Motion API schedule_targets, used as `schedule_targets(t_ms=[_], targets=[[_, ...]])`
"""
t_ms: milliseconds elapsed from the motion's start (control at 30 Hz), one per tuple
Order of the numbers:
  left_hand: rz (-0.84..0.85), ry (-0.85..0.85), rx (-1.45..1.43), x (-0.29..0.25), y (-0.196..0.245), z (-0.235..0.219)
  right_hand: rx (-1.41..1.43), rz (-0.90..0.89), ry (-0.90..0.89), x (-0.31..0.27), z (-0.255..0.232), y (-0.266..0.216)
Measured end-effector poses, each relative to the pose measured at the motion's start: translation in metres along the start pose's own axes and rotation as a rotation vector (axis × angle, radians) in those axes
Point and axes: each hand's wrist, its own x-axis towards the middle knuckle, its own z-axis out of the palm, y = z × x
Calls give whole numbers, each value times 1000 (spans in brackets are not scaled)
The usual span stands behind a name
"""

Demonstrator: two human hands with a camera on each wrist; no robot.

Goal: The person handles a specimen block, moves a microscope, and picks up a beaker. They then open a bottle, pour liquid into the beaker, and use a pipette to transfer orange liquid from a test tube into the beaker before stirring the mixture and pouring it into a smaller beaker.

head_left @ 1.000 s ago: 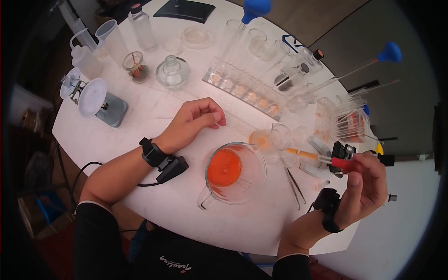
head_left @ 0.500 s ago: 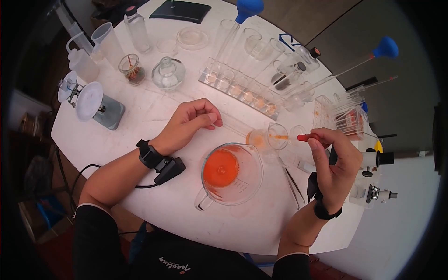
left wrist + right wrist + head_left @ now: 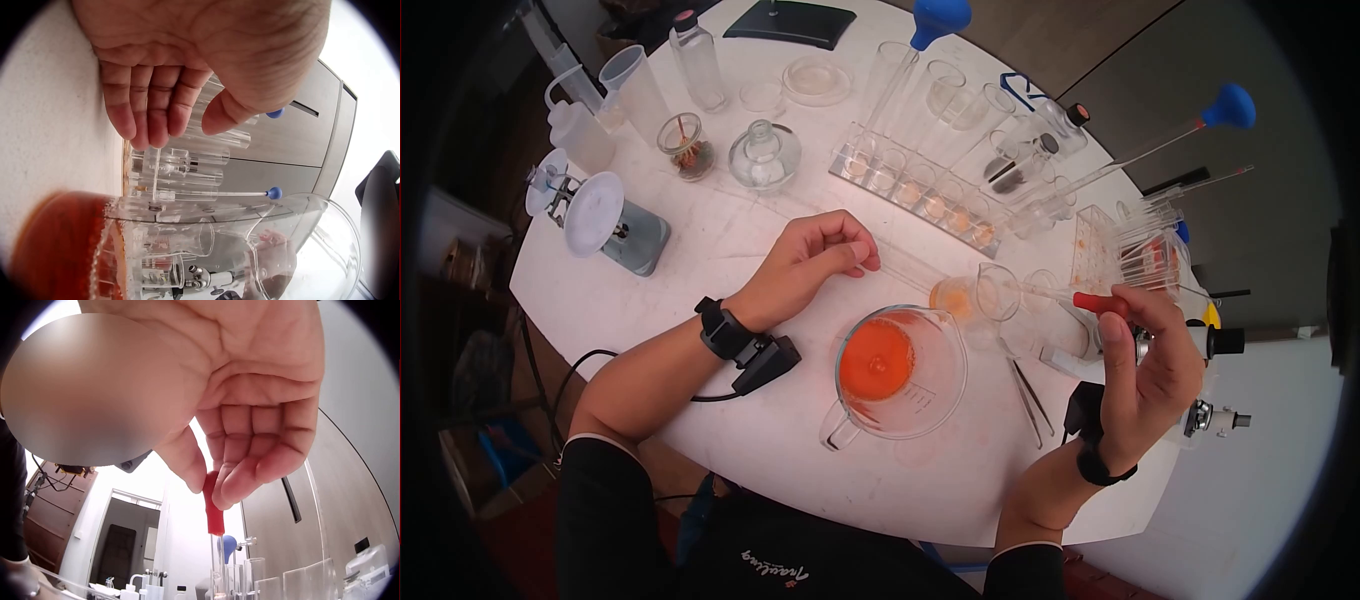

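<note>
My right hand (image 3: 1150, 360) pinches the red rubber bulb of a dropper (image 3: 1098, 302) between thumb and fingers, to the right of a small beaker (image 3: 998, 290) with some orange liquid in it. In the right wrist view, the dropper's glass tube (image 3: 216, 553) looks clear and points down. My left hand (image 3: 810, 265) rests low over the table, holding nothing, its fingers loosely bent and the thumb apart. A thin clear glass piece (image 3: 915, 268) lies just past its fingertips. In front of it stands a large glass measuring jug (image 3: 945, 400) with red-orange liquid.
Metal tweezers (image 3: 1028, 400) lie right of the jug. A rack (image 3: 915, 205) of wide test tubes stands behind, with a blue-bulbed pipette (image 3: 1228, 106) to its right. A balance (image 3: 635, 240) is at left, a round glass bottle (image 3: 764, 160) behind, and a microscope (image 3: 1218, 340) at far right.
My right hand moved left with the dropper to the small beaker, then partly back right. Orange liquid showed in the dropper's tube before; now it looks clear. The left hand stays put.
</note>
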Motion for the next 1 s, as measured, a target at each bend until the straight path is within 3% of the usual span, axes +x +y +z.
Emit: schedule_targets(t_ms=[167, 267, 433, 633, 1000], targets=[[20, -2, 18, 0, -2, -1, 323, 29, 195, -18, -4, -20], [20, -3, 17, 0, -2, -1, 279, -203, -126, -5, 0, -39], [5, 4, 12, 0, 0, 0, 90, -301, -422, -16, 42, -49], [4, 8, -6, -1, 0, 0, 1, -428, -524, -23, 67, -47], [3, 9, -7, -1, -1, 1, 1, -368, -533, -22, 67, -43]])
